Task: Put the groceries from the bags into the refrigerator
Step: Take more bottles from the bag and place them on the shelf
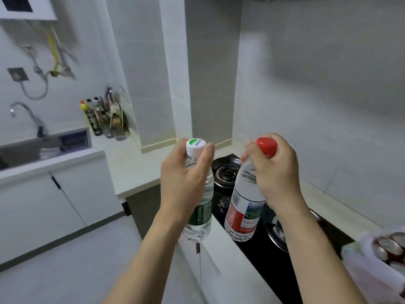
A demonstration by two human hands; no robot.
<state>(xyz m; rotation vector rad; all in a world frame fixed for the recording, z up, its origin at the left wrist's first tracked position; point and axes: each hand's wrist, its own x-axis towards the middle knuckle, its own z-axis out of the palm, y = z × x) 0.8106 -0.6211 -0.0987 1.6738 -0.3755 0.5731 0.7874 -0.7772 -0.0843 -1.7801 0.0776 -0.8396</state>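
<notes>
Blurred bag (372, 270), cans (388, 249) cropped

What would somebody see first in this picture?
Two water bottles held up mid-picture: the left hand grips the white-capped bottle, the right hand grips the red-capped bottle. Behind them is a black gas stove; a bag of cans sits bottom right.

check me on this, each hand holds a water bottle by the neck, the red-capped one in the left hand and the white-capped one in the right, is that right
Not quite: the sides are swapped. In the head view the left hand holds the white-capped bottle and the right hand holds the red-capped bottle. The rest stands: each hand grips its bottle near the neck.
</notes>
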